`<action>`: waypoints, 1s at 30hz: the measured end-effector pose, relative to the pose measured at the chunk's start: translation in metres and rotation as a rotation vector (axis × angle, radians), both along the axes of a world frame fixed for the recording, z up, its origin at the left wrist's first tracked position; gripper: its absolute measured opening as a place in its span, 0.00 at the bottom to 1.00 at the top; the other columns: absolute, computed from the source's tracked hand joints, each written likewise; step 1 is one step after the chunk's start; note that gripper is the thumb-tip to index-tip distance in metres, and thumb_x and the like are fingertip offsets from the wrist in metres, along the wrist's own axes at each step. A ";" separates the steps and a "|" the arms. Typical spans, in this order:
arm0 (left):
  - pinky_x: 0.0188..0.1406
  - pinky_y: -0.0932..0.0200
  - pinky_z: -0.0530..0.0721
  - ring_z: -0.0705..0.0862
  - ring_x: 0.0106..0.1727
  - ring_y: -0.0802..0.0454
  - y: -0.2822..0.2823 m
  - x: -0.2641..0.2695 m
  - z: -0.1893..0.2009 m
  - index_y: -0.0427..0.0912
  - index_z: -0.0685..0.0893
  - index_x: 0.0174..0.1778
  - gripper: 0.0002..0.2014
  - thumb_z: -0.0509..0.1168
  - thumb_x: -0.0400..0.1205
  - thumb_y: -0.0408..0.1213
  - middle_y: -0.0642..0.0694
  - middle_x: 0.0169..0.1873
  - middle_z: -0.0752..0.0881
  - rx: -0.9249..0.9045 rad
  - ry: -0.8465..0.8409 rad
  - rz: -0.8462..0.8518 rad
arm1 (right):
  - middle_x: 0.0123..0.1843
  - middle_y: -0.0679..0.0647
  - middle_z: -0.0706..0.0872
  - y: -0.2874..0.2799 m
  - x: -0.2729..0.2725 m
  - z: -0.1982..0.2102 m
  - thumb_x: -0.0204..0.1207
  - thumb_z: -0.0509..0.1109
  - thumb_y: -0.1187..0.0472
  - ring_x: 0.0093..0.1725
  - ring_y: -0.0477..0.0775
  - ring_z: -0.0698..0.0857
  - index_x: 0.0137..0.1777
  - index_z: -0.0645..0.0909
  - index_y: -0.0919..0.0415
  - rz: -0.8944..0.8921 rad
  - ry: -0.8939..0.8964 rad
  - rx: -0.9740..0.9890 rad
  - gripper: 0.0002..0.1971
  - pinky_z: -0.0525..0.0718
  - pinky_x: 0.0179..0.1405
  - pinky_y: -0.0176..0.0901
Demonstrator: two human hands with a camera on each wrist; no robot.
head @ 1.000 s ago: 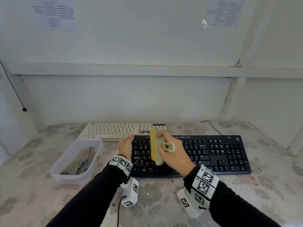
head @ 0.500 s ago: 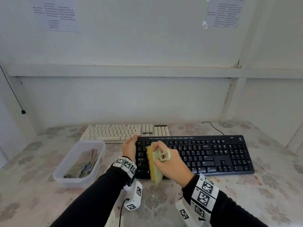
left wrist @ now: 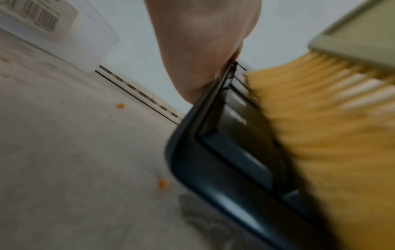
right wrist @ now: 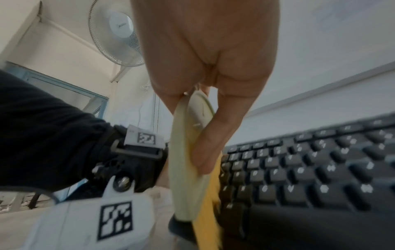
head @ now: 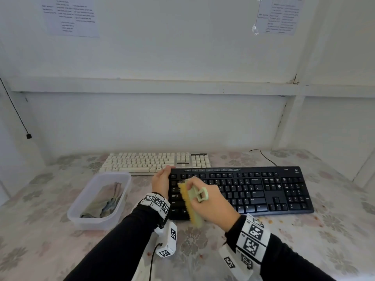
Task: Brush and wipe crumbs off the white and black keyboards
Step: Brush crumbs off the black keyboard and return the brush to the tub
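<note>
**Brush on the left end of the black keyboard**

At the far left of the worktop (head: 304,250), which has a pale flowered cover, stands a clear plastic tub (head: 99,199) with crumpled cloth (head: 105,201) inside. Beyond it, along the far edge, lies the white keyboard (head: 154,162), cream keys in tidy rows. Just in front of it and to the right sits the black keyboard (head: 253,189), long and flat with white lettering, its cable (head: 263,156) running off at the far right.

The left hand (head: 161,180) rests against the black keyboard's left end, fingers bent over its far left corner to steady it; how tightly it grips cannot be told. Beside it, the right hand (head: 211,201) is closed around a brush (head: 192,201) with a pale green back, a loop handle and yellow bristles. In the right wrist view the thumb presses the green back. The bristles lie on the keys at the left end of the black keyboard, the brush running from far to near and overhanging the near edge.

A few orange crumbs (head: 272,221) lie on the worktop near the keyboard's front edge, and two more show left of its corner in the left wrist view.
</note>
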State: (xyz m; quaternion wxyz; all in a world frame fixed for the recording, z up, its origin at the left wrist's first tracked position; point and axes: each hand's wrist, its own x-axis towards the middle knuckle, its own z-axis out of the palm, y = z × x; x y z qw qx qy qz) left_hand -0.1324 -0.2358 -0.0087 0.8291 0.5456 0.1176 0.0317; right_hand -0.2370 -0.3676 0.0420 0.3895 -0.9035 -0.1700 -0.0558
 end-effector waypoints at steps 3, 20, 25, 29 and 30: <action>0.49 0.46 0.82 0.83 0.37 0.42 0.000 0.000 0.000 0.39 0.86 0.40 0.11 0.62 0.84 0.37 0.39 0.34 0.86 -0.008 0.001 -0.007 | 0.30 0.46 0.73 -0.004 0.005 0.009 0.75 0.61 0.72 0.23 0.39 0.74 0.48 0.68 0.47 -0.065 -0.149 0.094 0.16 0.70 0.22 0.28; 0.42 0.52 0.83 0.84 0.35 0.47 0.003 0.008 -0.010 0.41 0.85 0.40 0.11 0.61 0.85 0.37 0.44 0.30 0.87 0.026 -0.015 -0.034 | 0.29 0.44 0.70 -0.003 -0.008 0.006 0.74 0.60 0.74 0.24 0.37 0.75 0.48 0.67 0.53 -0.053 -0.141 0.134 0.14 0.68 0.21 0.24; 0.39 0.54 0.83 0.83 0.35 0.47 0.004 0.005 -0.008 0.40 0.85 0.41 0.11 0.61 0.85 0.38 0.41 0.34 0.85 -0.005 -0.004 -0.058 | 0.35 0.47 0.72 0.006 -0.003 -0.016 0.74 0.60 0.72 0.27 0.40 0.70 0.49 0.66 0.50 -0.004 -0.091 0.030 0.14 0.68 0.26 0.27; 0.41 0.51 0.86 0.88 0.41 0.41 0.007 0.007 -0.010 0.36 0.86 0.51 0.17 0.62 0.83 0.48 0.34 0.46 0.88 -0.072 0.124 -0.154 | 0.30 0.48 0.71 -0.006 -0.008 -0.022 0.71 0.58 0.73 0.25 0.42 0.66 0.49 0.66 0.51 0.019 -0.020 -0.047 0.15 0.67 0.24 0.30; 0.42 0.50 0.86 0.89 0.45 0.39 0.009 0.006 -0.010 0.35 0.85 0.54 0.21 0.62 0.82 0.52 0.33 0.50 0.88 -0.087 0.172 -0.209 | 0.29 0.48 0.71 -0.009 -0.009 -0.022 0.71 0.58 0.73 0.24 0.43 0.66 0.49 0.66 0.52 0.019 -0.007 -0.061 0.15 0.66 0.23 0.31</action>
